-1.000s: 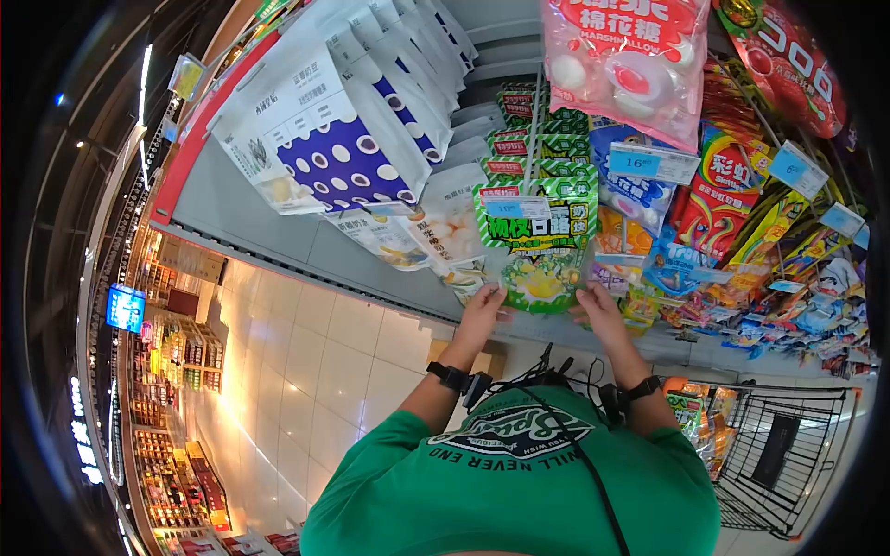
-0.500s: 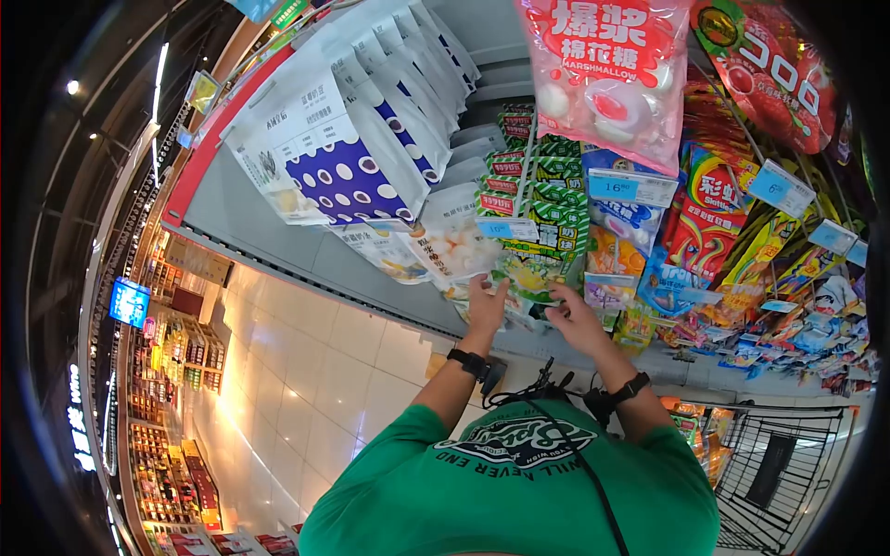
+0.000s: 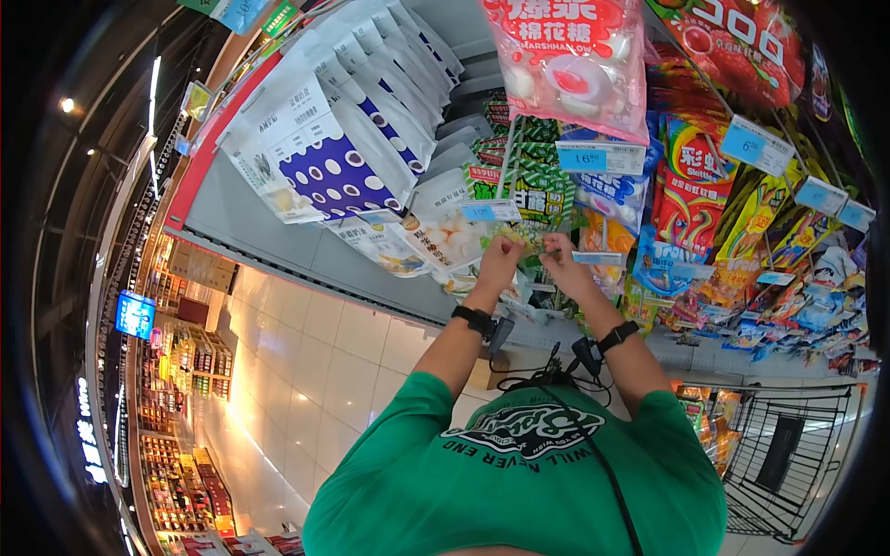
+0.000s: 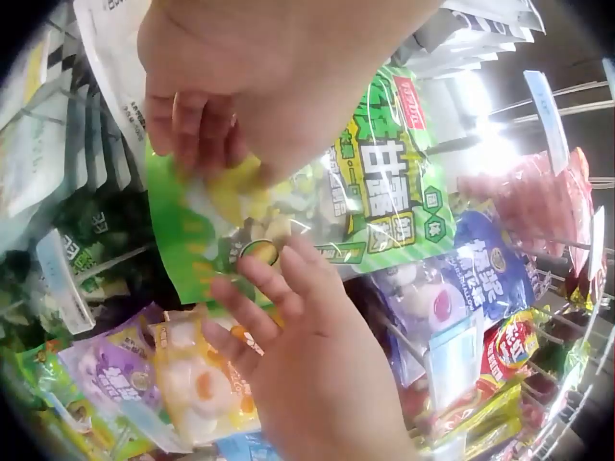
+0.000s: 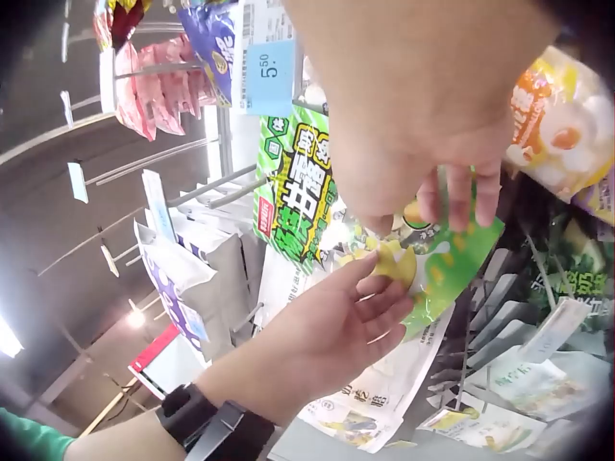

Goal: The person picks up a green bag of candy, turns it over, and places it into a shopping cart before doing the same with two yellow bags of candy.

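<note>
While the shelf filled most of the forward view, a wire trolley stood off to the person's right. Green shirt below, facing the display. A pink marshmallow bag hung on the shelving, near the work. Green bag: at the front of its row, among other hung packs, both hands at its lower part. Change: a second earlier the left hand and right hand had stood wide at its two lower corners; now they had drawn in close together. My reading: handling had shifted from the edges to the lower front, and remained unfinished. Price tag just beside the bag's printed title. Left fingers curled, pinching the bag's film. Right fingers spread at its edge; whether thumb and forefinger nipped it, could not tell.
</note>
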Available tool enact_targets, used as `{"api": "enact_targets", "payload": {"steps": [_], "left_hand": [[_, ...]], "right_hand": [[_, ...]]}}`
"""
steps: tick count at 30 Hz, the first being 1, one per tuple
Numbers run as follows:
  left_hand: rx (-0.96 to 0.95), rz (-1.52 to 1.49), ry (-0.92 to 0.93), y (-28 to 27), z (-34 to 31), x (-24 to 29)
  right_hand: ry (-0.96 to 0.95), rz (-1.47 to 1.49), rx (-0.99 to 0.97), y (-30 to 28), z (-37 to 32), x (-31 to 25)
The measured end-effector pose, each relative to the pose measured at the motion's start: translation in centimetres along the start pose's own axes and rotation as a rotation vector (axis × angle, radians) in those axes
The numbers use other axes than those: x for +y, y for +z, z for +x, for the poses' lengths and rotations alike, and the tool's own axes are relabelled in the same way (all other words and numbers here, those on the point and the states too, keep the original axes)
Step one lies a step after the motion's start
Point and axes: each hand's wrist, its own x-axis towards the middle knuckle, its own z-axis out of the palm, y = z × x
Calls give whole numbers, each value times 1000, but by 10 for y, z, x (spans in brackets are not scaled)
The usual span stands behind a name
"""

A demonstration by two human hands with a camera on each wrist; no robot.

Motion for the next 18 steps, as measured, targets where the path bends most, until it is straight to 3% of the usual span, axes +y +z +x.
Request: {"api": "enact_targets", "payload": {"steps": [6, 12, 18], "left_hand": [[-114, -40, -5, 6, 9, -2], [-236, -41, 32, -1, -6, 16], [-180, 188, 190, -1, -6, 16]], "right_hand": [[-35, 20, 153, -11, -2, -1], [-42, -98, 161, -26, -31, 4], [-7, -83, 149, -31, -39, 0]]}}
